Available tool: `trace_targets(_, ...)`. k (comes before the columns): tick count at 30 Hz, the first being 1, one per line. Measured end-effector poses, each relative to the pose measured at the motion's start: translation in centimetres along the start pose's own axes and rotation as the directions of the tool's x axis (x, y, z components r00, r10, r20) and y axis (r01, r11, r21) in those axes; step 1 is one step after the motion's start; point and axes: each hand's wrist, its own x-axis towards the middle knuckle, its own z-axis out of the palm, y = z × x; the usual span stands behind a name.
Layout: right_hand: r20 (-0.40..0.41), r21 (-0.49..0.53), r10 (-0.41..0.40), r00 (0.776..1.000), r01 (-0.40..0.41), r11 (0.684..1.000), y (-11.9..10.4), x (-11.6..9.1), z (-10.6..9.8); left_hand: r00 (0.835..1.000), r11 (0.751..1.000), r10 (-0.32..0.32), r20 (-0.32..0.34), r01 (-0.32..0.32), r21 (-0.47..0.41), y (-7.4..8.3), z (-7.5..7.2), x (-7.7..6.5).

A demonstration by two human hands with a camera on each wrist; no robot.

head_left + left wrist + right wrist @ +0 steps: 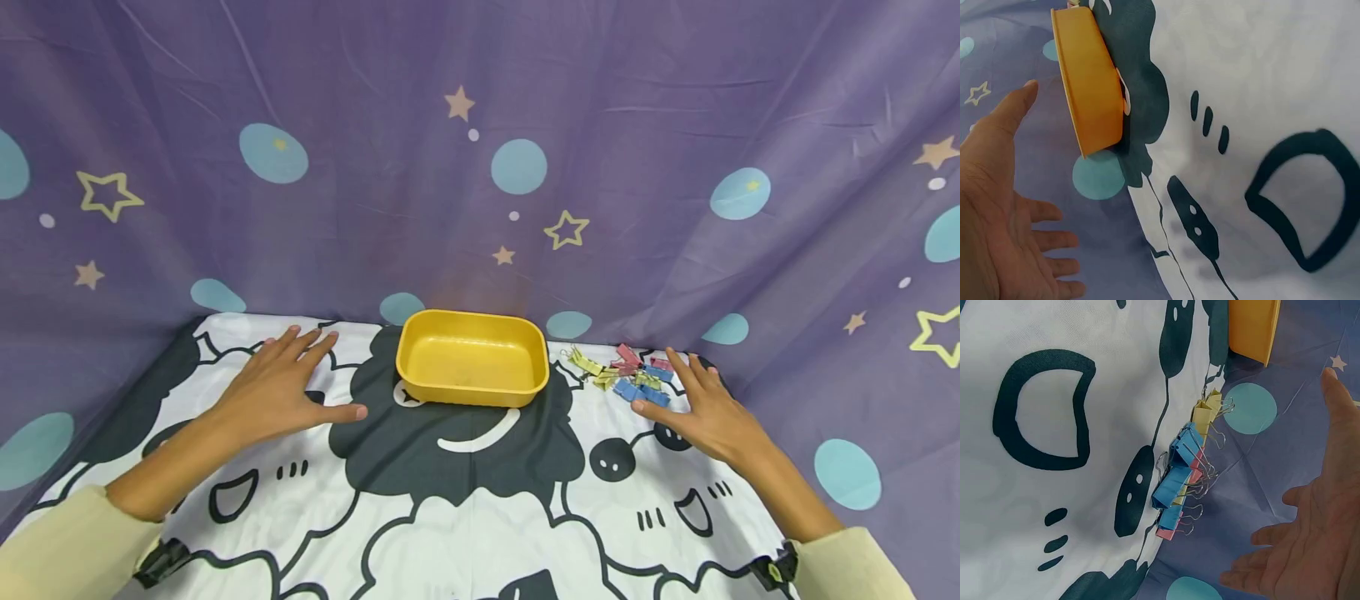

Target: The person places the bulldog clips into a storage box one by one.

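A yellow rectangular tray (472, 396) stands at the back middle of the table, and nothing lies in it. To its right is a loose pile of binder clips (630, 389) in blue, yellow and pink; the right wrist view shows the blue clips (1172, 486) with their wire handles. My left hand (281, 387) hovers left of the tray, fingers spread, holding nothing. Close to the clips on their right side, my right hand (708, 412) is spread too, apart from them in the right wrist view and with nothing in its grasp.
A white cloth with dark cartoon sheep (457, 450) covers the table. Behind it and at both sides hangs a purple curtain (375, 167) with stars and blue dots. The tray's back edge stands near this curtain.
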Motion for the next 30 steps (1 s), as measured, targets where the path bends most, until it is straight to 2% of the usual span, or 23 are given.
trace_targets(4,0.002,-0.008,0.005,1.0,-0.005,1.0,0.0,0.1,-0.1,0.996,0.998,0.066,-0.054,-0.067,-0.01,0.6,0.2,0.4)
trace_targets(11,0.018,-0.032,0.014,1.0,-0.014,0.999,-0.1,0.3,0.1,0.972,0.984,0.174,-0.156,-0.178,-0.009,1.8,1.0,0.8)
trace_targets(18,0.028,-0.036,0.029,0.999,-0.028,0.999,0.3,0.3,0.4,0.958,0.97,0.236,-0.162,-0.241,-0.013,3.0,2.0,1.5)
trace_targets(25,0.026,-0.029,0.028,0.999,-0.027,0.999,0.4,0.5,0.8,0.946,0.959,0.276,-0.168,-0.282,-0.013,3.4,2.7,2.0)
trace_targets(30,0.033,-0.015,0.026,0.999,-0.026,1.0,0.5,0.9,1.0,0.921,0.936,0.344,-0.183,-0.353,-0.018,4.0,3.1,2.2)
